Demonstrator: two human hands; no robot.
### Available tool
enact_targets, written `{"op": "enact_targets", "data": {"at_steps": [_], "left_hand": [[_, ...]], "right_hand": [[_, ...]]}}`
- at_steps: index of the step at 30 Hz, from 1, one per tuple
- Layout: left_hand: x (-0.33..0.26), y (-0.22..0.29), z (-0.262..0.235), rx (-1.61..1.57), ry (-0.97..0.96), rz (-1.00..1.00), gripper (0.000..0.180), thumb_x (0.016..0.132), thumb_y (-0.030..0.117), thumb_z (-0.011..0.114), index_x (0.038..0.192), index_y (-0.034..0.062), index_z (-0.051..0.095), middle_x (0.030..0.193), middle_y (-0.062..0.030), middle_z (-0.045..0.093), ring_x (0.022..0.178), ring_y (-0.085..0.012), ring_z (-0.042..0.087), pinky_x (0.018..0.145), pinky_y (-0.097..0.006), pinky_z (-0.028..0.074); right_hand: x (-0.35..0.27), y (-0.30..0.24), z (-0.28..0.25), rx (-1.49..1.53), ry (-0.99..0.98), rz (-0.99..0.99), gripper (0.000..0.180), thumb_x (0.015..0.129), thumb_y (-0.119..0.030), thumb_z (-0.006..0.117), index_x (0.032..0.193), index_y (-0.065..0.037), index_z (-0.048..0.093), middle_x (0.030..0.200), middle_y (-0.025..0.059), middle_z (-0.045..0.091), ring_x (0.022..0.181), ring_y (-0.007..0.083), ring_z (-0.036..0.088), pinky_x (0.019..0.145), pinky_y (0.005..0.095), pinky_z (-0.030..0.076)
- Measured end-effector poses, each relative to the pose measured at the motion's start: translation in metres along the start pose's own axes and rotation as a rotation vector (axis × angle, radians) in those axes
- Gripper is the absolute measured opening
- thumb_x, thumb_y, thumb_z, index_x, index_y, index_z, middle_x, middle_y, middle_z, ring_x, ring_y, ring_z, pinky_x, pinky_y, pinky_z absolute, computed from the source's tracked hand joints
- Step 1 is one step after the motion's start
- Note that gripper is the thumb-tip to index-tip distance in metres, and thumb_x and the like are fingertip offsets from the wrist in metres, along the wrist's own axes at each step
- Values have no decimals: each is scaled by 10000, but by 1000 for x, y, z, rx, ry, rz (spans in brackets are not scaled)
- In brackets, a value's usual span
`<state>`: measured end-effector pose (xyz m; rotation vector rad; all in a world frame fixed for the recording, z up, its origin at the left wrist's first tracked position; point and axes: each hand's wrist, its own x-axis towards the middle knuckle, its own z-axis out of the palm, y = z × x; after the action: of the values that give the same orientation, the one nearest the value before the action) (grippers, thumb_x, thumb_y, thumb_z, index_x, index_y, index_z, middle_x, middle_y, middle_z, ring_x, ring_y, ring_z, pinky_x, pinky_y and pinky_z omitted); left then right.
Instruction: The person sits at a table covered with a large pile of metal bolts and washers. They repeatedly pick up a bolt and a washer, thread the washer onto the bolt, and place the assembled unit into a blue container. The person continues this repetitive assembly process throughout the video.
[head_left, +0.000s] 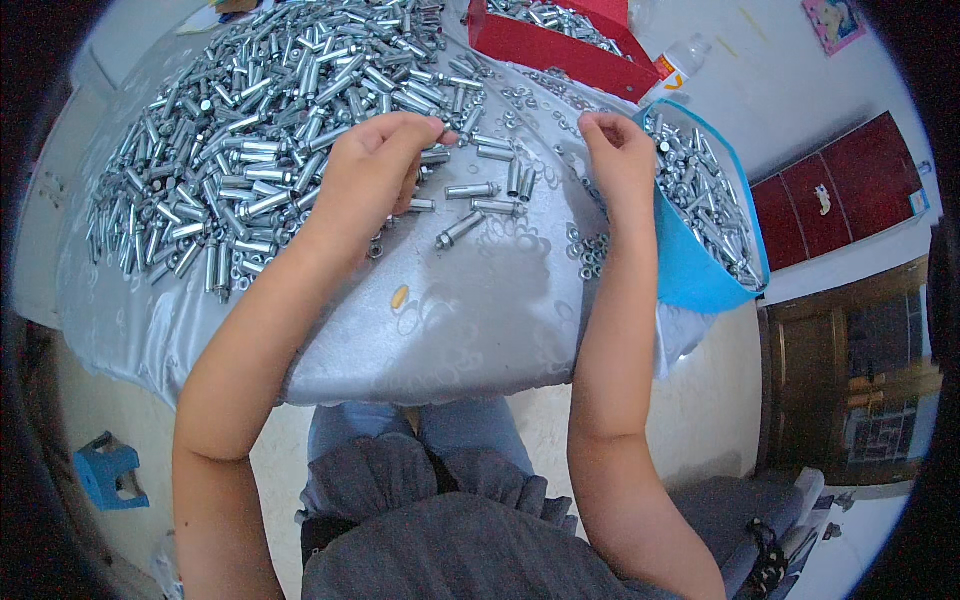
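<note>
My left hand (385, 160) is at the right edge of a big heap of silver sleeve anchor bolts (250, 120), its thumb and fingers pinched together. Whatever it grips is hidden, though bolts lie close under its fingers. Further right, my right hand (622, 160) hovers beside a blue fabric bin (705, 285), thumb and fingertips also closed; anything between them is too small to make out. Several loose anchor bolts (460, 231) lie between the hands. Small nuts (590, 252) sit by my right wrist, and washers (515, 97) are scattered beyond. More anchor bolts (705, 185) fill the bin.
A red box (560, 65) holding more metal pieces stands at the back, with a plastic bottle (683, 62) beside it. A small yellow piece (400, 297) lies on the shiny grey tablecloth (350, 360). On the floor at left is a blue stool (108, 472).
</note>
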<state>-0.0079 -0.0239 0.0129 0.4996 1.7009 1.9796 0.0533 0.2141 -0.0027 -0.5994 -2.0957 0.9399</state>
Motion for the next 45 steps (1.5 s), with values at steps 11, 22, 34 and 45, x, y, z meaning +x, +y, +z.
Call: {"op": "enact_targets", "data": {"at_steps": [11, 22, 34, 45], "left_hand": [[2, -2, -2, 53, 11, 16, 238, 813, 292, 509, 826, 71, 599, 500, 71, 292, 413, -38, 243, 380, -207, 182], [-1, 1, -4, 26, 19, 36, 230, 827, 263, 509, 823, 57, 612, 490, 84, 320, 410, -20, 251, 381, -193, 182], [-1, 1, -1, 87, 19, 40, 253, 819, 289, 513, 822, 59, 618, 491, 73, 330, 408, -32, 266, 383, -204, 188], [1, 1, 0, 82, 16, 22, 258, 814, 304, 512, 824, 64, 605, 483, 69, 304, 406, -38, 251, 381, -212, 176]], "right_hand": [[5, 37, 4, -590, -226, 47, 426, 799, -194, 497, 1165, 19, 457, 1196, 239, 437, 1135, 346, 401, 972, 349, 293], [-3, 27, 15, -727, -322, 116, 401, 837, -253, 445, 1229, -171, 427, 1287, 165, 348, 1219, 400, 237, 990, 515, 186], [-11, 16, 37, -699, -321, -178, 332, 854, -268, 419, 1176, -241, 493, 1290, 169, 345, 1225, 387, 224, 980, 509, 163], [-7, 7, 20, -737, -244, -59, 177, 788, -215, 531, 909, -216, 661, 1007, 123, 568, 1029, 343, 438, 880, 461, 324]]}}
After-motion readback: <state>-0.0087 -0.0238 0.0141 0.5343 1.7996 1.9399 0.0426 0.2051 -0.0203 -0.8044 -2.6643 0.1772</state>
